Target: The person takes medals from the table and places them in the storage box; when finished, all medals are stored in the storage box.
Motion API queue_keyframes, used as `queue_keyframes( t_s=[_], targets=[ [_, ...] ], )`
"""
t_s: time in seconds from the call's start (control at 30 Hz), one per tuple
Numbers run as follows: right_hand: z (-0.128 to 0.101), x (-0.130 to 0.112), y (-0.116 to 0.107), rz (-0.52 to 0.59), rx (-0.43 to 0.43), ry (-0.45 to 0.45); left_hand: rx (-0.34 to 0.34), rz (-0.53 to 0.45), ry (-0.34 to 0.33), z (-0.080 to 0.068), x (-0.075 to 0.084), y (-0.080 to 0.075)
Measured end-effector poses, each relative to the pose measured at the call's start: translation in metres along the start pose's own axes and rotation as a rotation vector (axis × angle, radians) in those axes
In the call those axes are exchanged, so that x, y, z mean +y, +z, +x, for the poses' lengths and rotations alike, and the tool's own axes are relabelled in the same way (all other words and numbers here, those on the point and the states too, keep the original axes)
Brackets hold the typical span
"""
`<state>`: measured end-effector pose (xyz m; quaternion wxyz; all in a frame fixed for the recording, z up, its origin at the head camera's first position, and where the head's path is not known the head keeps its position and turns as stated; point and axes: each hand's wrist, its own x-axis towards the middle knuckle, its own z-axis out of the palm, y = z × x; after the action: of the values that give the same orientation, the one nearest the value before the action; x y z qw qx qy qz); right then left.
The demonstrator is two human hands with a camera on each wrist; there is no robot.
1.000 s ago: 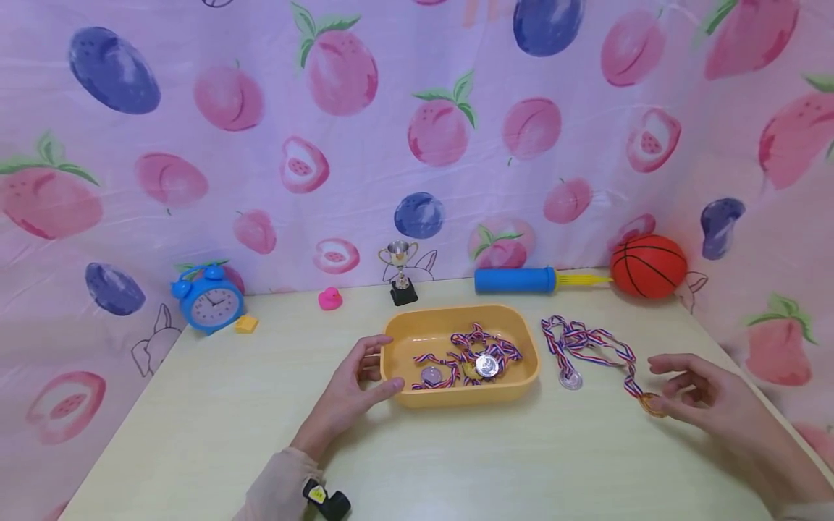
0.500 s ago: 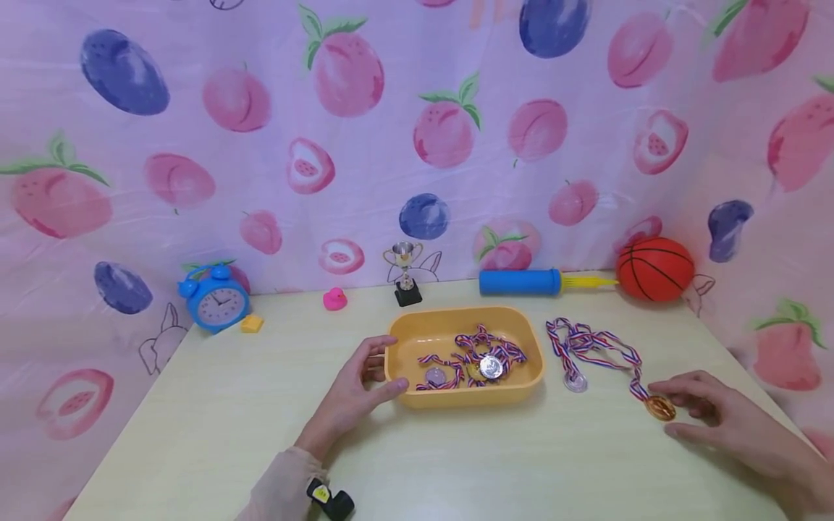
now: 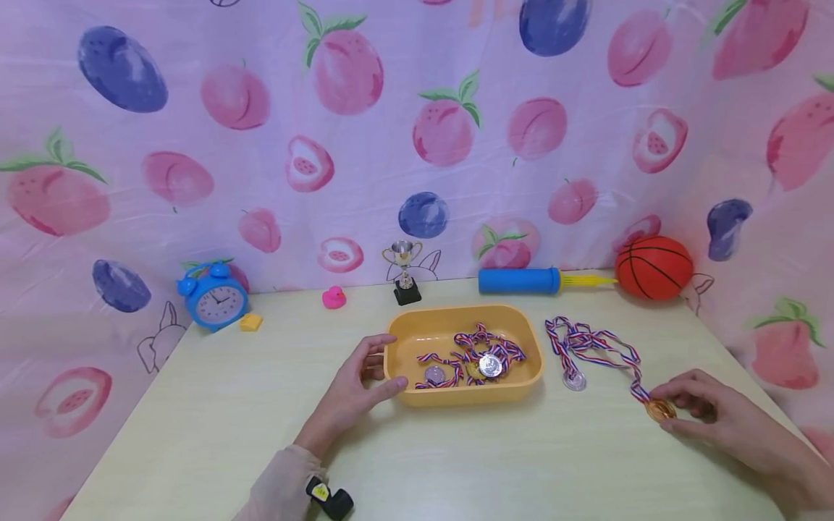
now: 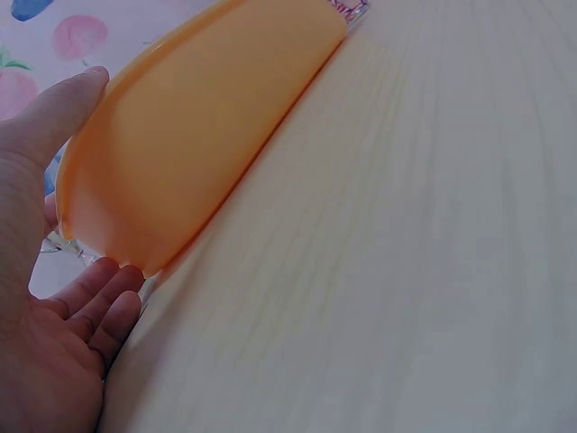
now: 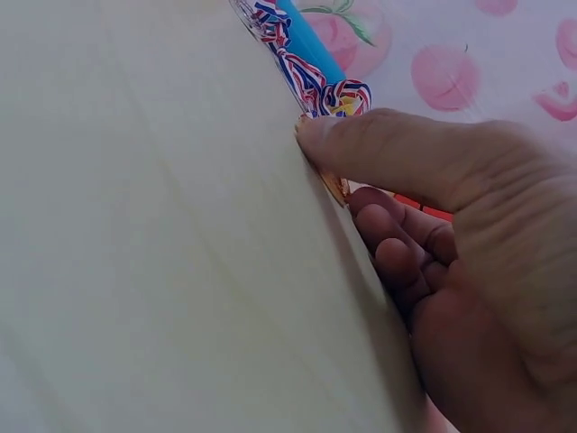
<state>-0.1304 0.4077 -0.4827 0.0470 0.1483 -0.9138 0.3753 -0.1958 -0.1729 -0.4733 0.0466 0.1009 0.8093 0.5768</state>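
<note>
My left hand (image 3: 354,387) holds the left end of a yellow-orange tray (image 3: 469,395), its thumb at the near corner and its fingers around the end wall. In the left wrist view, the thumb and fingertips touch the tray's wall (image 4: 198,117). Several medals on striped ribbons lie in the tray, a silver medal (image 3: 490,365) on top. Far to the right, my right hand (image 3: 723,412) pinches the edges of a gold medal (image 3: 661,410) on the table. Its red, white and blue ribbon (image 3: 602,346) trails left, near another silver medal (image 3: 574,380).
Along the back stand a blue alarm clock (image 3: 218,304), a pink duck (image 3: 334,297) and a small trophy cup (image 3: 405,271). A yellow block (image 3: 250,322) sits by the clock. A blue hand pump (image 3: 519,281) and an orange basketball (image 3: 654,268) are at the back right.
The right hand first partly covered the gold medal, then drew right; now its thumb has come in against the medal's edge. The left hand stays on the tray.
</note>
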Motion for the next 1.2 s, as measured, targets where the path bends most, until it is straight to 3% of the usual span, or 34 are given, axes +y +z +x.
queue_keyframes(
  t_s=[0.27, 0.57, 0.67, 0.9, 1.2],
  targets=[
    [0.0021, 0.0034, 0.0003, 0.034, 0.021, -0.048, -0.009, -0.004, 0.003, 0.0, -0.0008, -0.0012],
    [-0.0054, -0.0028, -0.0067, 0.003, -0.058, -0.11, -0.011, 0.0, 0.006, 0.0001, 0.0001, -0.0001],
    [-0.0049, -0.0044, -0.0067, -0.018, -0.082, -0.086, -0.008, 0.003, 0.007, 0.0001, -0.0003, -0.0005],
    [-0.0011, 0.0008, -0.0043, 0.011, -0.058, -0.134, -0.011, 0.002, 0.014, 0.0005, 0.0, -0.0019],
    [0.002, -0.0015, -0.0034, 0.127, 0.045, -0.008, -0.006, -0.002, 0.012, 0.0004, 0.0007, -0.0005]
  ],
)
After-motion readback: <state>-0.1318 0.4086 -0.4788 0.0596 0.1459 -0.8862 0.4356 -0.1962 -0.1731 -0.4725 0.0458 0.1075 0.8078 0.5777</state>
